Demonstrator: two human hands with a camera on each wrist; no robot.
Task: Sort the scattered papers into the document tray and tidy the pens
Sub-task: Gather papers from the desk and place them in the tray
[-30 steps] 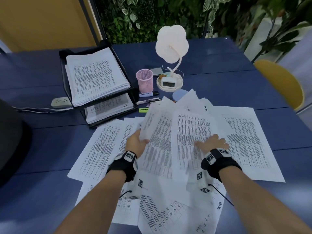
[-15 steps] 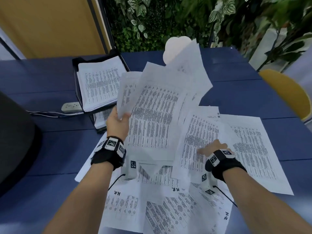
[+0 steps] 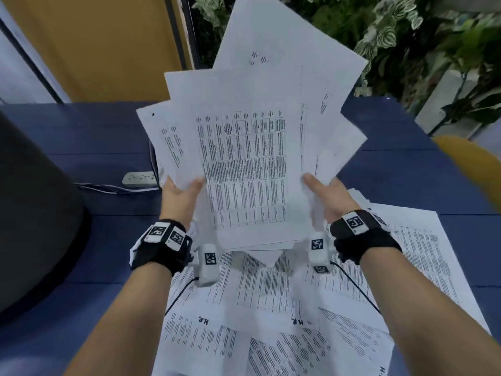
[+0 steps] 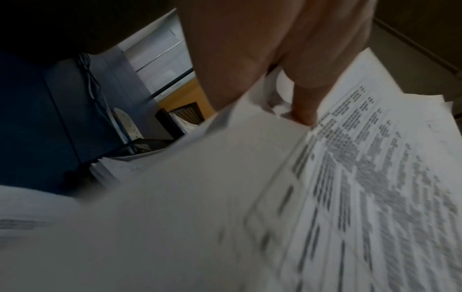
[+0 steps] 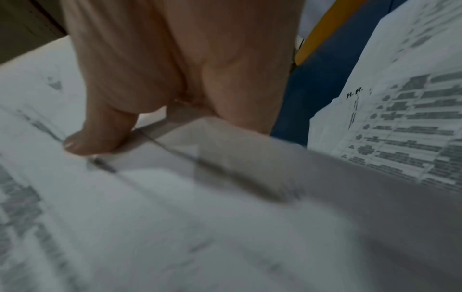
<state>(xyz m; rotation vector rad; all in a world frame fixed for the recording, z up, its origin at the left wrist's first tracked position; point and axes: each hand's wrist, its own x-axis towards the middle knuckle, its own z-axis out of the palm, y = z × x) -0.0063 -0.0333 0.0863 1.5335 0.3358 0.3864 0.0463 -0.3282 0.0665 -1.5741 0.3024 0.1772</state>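
Note:
A fanned bundle of printed papers [image 3: 249, 158] is raised upright above the blue table [image 3: 81, 147]. My left hand [image 3: 180, 192] grips its left edge, thumb on the front sheet. My right hand [image 3: 325, 195] grips the right edge the same way. In the left wrist view my thumb [image 4: 303, 110] pinches the bundle [image 4: 250, 197], and the black document tray [image 4: 170, 124] shows behind it. In the right wrist view my thumb [image 5: 100, 136] presses on the sheets [image 5: 175, 217]. Several more sheets [image 3: 284, 321] lie scattered below. The bundle hides the tray and pens in the head view.
A white power strip [image 3: 139, 178] with its cable lies at the left on the table. A dark rounded object [image 3: 35, 213] fills the left edge. A yellow chair [image 3: 471, 164] stands at the right. Leafy plants [image 3: 393, 31] line the back.
My left hand lifted the bundle from the table to upright. My right hand left the sheets on the table and took hold of the bundle's right edge.

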